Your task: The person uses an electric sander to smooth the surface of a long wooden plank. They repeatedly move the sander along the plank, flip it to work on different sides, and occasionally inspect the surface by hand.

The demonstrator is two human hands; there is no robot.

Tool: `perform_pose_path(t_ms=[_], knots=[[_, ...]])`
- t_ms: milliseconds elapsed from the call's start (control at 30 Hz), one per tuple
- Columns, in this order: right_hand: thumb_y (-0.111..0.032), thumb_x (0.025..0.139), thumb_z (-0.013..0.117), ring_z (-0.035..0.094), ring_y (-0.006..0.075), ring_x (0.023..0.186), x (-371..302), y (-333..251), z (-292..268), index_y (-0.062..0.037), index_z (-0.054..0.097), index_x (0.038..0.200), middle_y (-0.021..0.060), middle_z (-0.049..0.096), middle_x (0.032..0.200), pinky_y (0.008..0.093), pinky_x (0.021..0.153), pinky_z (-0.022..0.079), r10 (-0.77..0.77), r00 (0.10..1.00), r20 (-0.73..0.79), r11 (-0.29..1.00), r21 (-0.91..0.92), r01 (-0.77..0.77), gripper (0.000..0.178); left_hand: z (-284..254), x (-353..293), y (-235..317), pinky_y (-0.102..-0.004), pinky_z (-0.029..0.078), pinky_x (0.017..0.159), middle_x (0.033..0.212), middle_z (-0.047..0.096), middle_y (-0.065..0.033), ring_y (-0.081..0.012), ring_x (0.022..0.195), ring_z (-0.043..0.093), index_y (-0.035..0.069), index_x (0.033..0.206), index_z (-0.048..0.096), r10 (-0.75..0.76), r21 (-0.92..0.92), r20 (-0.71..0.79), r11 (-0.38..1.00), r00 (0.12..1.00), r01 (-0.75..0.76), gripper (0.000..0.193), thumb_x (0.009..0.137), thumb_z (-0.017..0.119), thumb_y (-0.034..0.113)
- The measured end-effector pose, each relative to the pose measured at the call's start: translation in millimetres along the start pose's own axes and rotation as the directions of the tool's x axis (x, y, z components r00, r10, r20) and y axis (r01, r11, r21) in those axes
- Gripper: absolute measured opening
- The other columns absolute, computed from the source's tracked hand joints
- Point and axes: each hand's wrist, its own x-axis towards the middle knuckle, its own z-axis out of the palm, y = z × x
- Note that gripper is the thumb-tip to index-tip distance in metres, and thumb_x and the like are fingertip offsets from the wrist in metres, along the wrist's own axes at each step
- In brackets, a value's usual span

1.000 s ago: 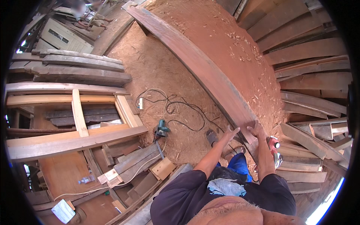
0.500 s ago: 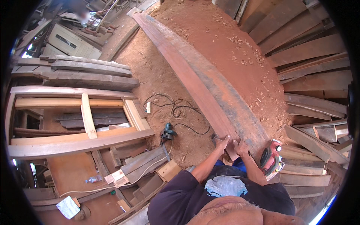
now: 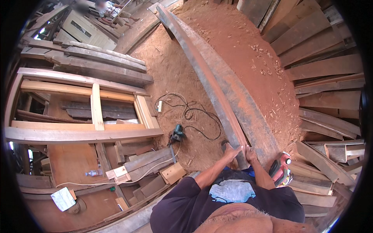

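A long dark timber beam point(image 3: 217, 93) runs from the far top of the view down to me, lying on a wider plank point(image 3: 248, 108). My left hand point(image 3: 232, 151) grips the near end of the beam from its left side. On the right side of that same end, my right hand point(image 3: 250, 154) is closed on it. A red power tool point(image 3: 280, 171) lies just right of my right forearm on the planks.
A teal power tool point(image 3: 177, 134) with a black cord point(image 3: 194, 116) lies on sawdust to the left. A wooden frame point(image 3: 85, 112) and stacked boards fill the left side. Planks point(image 3: 326, 77) pile up on the right. A person point(image 3: 110, 7) sits far off at the top.
The beam has turned up onto its edge and shifted in my hands. Both hands moved from the plank's top onto the beam's near end. My view swung slightly left.
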Motion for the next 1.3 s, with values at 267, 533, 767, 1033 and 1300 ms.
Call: perform_pose_path(t_ms=[267, 533, 767, 1033, 1300], knots=[[-0.055, 0.097, 0.044, 0.064, 0.0395, 0.108, 34.1, 50.3, 18.2, 0.0052, 0.069, 0.100, 0.0320, 0.067, 0.103, 0.0457, 0.092, 0.047, 0.173, 0.952, -0.254, 0.982, 0.121, -0.146, 0.066, 3.9, -3.0, 24.4, -0.0379, 0.054, 0.066, 0.113, 0.063, -0.0220, -0.0243, 0.091, 0.067, -0.010, 0.126, 0.043, 0.286, 0.127, 0.019, 0.950, 0.958, -0.286, 0.088, 0.070, 0.087, 0.042], [-0.052, 0.087, 0.060, 0.055, 0.0439, 0.119, -73.5, -36.1, -9.1, 0.0001, 0.037, 0.142, 0.0311, 0.055, 0.127, 0.0490, 0.100, 0.043, -0.117, 0.993, -0.003, 0.947, -0.301, 0.111, 0.080, 4.7, 19.2, 17.3, -0.0385, 0.053, 0.084, 0.101, 0.071, -0.0206, -0.0293, 0.097, 0.069, -0.002, 0.103, 0.070, 0.113, 0.258, 0.175, 0.953, 0.978, -0.156, 0.062, 0.075, 0.077, 0.053], [-0.038, 0.072, 0.078, 0.055, 0.0427, 0.115, -86.9, -55.3, 9.7, 0.0007, 0.036, 0.127, 0.0271, 0.053, 0.122, 0.0507, 0.095, 0.046, -0.136, 0.984, -0.118, 0.879, -0.472, 0.065, 0.079, -17.0, 8.4, 28.5, -0.0396, 0.055, 0.078, 0.100, 0.071, -0.0178, -0.0280, 0.092, 0.069, -0.001, 0.114, 0.065, 0.172, 0.208, 0.246, 0.952, 0.954, -0.225, 0.060, 0.079, 0.077, 0.046], [-0.035, 0.072, 0.079, 0.056, 0.0443, 0.112, -83.6, -56.9, 11.4, 0.0001, 0.038, 0.119, 0.0273, 0.055, 0.118, 0.0514, 0.093, 0.047, -0.111, 0.986, -0.125, 0.859, -0.511, 0.032, 0.071, -38.5, 34.1, 16.9, -0.0357, 0.055, 0.067, 0.096, 0.066, -0.0121, -0.0192, 0.080, 0.065, -0.001, 0.123, 0.055, 0.059, 0.024, 0.511, 0.996, 0.857, -0.083, 0.057, 0.087, 0.074, 0.039], [-0.034, 0.073, 0.080, 0.055, 0.0439, 0.115, -83.0, -59.0, 8.9, 0.0008, 0.038, 0.119, 0.0284, 0.055, 0.120, 0.0521, 0.095, 0.046, -0.111, 0.990, -0.083, 0.861, -0.505, 0.054, 0.071, -68.7, 98.2, -70.2, -0.0426, 0.051, 0.090, 0.120, 0.065, -0.0223, -0.0340, 0.107, 0.065, -0.001, 0.118, 0.063, 0.374, 0.477, 0.372, 0.709, 0.850, -0.520, 0.054, 0.083, 0.067, 0.040]])
